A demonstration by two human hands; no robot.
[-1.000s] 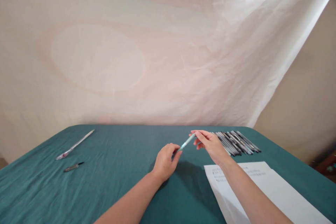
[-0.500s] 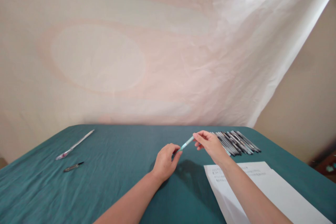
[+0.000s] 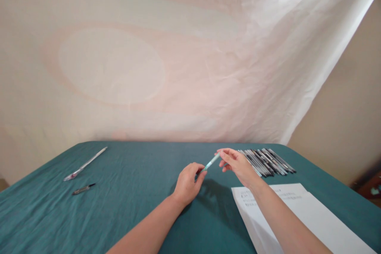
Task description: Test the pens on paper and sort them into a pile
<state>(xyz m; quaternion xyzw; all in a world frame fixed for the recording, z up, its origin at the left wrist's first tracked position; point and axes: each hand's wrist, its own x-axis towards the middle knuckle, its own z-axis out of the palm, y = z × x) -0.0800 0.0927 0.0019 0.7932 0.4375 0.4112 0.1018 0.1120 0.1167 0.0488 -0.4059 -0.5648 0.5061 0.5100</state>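
A pale green pen (image 3: 212, 161) is held at a slant above the cloth, between both hands. My left hand (image 3: 189, 181) pinches its lower end, and the fingers hide that tip. At the upper end, my right hand (image 3: 236, 163) grips the pen between thumb and index finger, with the other fingers loosely curled. Just beyond the right hand lies a row of several pens (image 3: 269, 162), side by side, mostly dark and clear. Beneath the right forearm is a white sheet of paper (image 3: 315, 214) with lines of handwriting near its top edge.
The table has a dark green cloth (image 3: 133, 206). At the left lie a long, clear-wrapped stick-like item (image 3: 86, 164) and a short dark pen-like piece (image 3: 83, 189). A pale sheet (image 3: 178, 67) hangs behind the table's far edge.
The fingers of my right hand have shifted slightly at the pen's upper end. My left hand and the things on the table look unchanged.
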